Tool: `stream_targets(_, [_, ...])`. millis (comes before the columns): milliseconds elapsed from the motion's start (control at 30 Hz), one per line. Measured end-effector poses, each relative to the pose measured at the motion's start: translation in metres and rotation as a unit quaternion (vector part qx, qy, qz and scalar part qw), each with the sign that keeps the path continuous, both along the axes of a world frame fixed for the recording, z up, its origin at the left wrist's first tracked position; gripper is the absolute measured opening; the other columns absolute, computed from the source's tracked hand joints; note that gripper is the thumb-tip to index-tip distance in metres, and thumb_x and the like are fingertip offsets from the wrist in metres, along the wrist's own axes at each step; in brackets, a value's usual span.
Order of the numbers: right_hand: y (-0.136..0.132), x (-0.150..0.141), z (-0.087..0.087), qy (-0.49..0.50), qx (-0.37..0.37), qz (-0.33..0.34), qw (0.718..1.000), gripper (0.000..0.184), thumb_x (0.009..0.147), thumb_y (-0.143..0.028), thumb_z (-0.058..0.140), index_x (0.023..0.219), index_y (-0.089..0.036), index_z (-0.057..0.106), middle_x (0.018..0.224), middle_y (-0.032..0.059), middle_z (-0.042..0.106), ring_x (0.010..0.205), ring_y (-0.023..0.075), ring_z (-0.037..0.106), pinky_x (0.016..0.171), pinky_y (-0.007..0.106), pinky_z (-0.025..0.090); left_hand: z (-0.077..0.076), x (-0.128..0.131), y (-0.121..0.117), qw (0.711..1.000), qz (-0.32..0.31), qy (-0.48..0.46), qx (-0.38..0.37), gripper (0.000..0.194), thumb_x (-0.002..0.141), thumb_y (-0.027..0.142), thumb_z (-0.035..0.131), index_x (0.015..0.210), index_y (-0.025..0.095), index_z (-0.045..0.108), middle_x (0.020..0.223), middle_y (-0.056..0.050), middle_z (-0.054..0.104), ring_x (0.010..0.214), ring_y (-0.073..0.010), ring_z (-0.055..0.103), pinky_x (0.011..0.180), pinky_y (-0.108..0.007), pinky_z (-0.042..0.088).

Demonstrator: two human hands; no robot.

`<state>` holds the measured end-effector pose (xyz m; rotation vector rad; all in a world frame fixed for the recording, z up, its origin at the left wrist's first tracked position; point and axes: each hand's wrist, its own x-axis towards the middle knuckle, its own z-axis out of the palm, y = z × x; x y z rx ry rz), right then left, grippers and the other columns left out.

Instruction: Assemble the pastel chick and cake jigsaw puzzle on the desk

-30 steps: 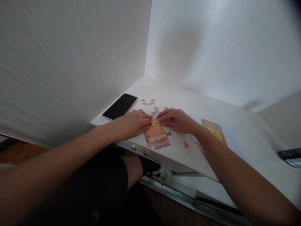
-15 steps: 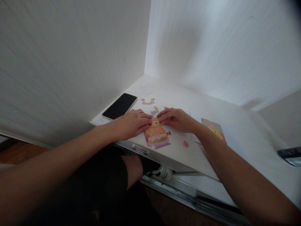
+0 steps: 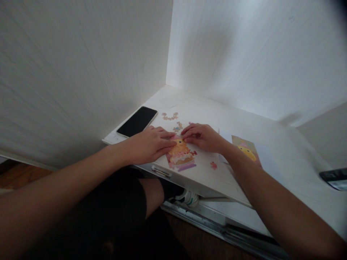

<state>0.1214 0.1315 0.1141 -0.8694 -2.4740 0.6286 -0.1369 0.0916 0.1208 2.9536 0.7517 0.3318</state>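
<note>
A partly joined jigsaw puzzle [image 3: 181, 156] with a yellow and pink picture lies near the front edge of the white desk. My left hand [image 3: 153, 143] rests on its left side, fingers stretched out and lying on the pieces. At the upper right edge of the puzzle, my right hand [image 3: 202, 138] has its fingertips pinched together on a puzzle piece, mostly hidden by the fingers. Loose puzzle pieces [image 3: 178, 127] lie just beyond the hands, with more pieces [image 3: 170, 116] further back. A single reddish piece [image 3: 214, 165] sits apart on the right.
A black-screened phone [image 3: 137, 121] lies at the desk's left, beside the wall. Right of my right hand, a picture card [image 3: 247, 150] rests on white paper [image 3: 267, 162]. A dark object [image 3: 334, 178] is at the far right. The drawer front has a metal handle [image 3: 161, 171].
My left hand's fingers have shifted slightly over the puzzle's left side. The right hand stays at the upper right edge with hardly any movement. The view has moved a little.
</note>
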Motion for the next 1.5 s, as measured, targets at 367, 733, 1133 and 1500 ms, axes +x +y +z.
stream_targets(367, [-0.001, -0.002, -0.003, -0.001, 0.007, -0.005, 1.0, 0.013, 0.081, -0.024, 0.065, 0.09, -0.023, 0.074, 0.099, 0.0049, 0.069, 0.092, 0.0159, 0.061, 0.086, 0.032, 0.047, -0.007, 0.003, -0.014, 0.999, 0.013, 0.03, -0.013, 0.055, 0.096, 0.049, 0.031, 0.141, 0.017, 0.031, 0.147, -0.01, 0.031, 0.136, -0.0211, 0.026, 0.112, -0.043, 0.021])
stream_targets(733, [0.018, 0.021, -0.001, 0.058, 0.119, -0.213, 0.968, 0.016, 0.085, -0.026, 0.059, 0.092, -0.019, 0.071, 0.089, 0.0055, 0.071, 0.073, 0.0152, 0.061, 0.063, 0.029, 0.047, -0.009, 0.003, -0.023, 0.995, 0.027, 0.088, -0.03, 0.078, 0.089, 0.068, 0.026, 0.147, 0.018, 0.011, 0.153, -0.009, 0.003, 0.142, -0.0225, 0.0, 0.116, -0.047, 0.0])
stream_targets(1133, [0.03, 0.036, -0.006, 0.011, 0.078, -0.23, 0.97, 0.021, 0.084, -0.027, 0.056, 0.096, -0.018, 0.071, 0.095, 0.0071, 0.07, 0.075, 0.0157, 0.059, 0.072, 0.032, 0.046, -0.01, 0.0, -0.022, 0.996, 0.018, 0.093, -0.008, 0.091, 0.085, 0.074, 0.027, 0.146, 0.011, 0.001, 0.153, -0.01, 0.001, 0.142, -0.022, -0.004, 0.115, -0.046, -0.006])
stream_targets(1500, [0.029, 0.059, 0.009, -0.088, -0.089, -0.13, 0.984, 0.031, 0.072, -0.04, 0.069, 0.093, -0.018, 0.073, 0.071, 0.0023, 0.067, 0.062, 0.0133, 0.056, 0.057, 0.026, 0.043, -0.02, -0.003, -0.023, 0.996, 0.017, 0.022, 0.085, 0.067, 0.093, 0.055, 0.036, 0.138, 0.005, 0.035, 0.149, -0.018, 0.023, 0.141, -0.0263, 0.013, 0.117, -0.048, 0.01])
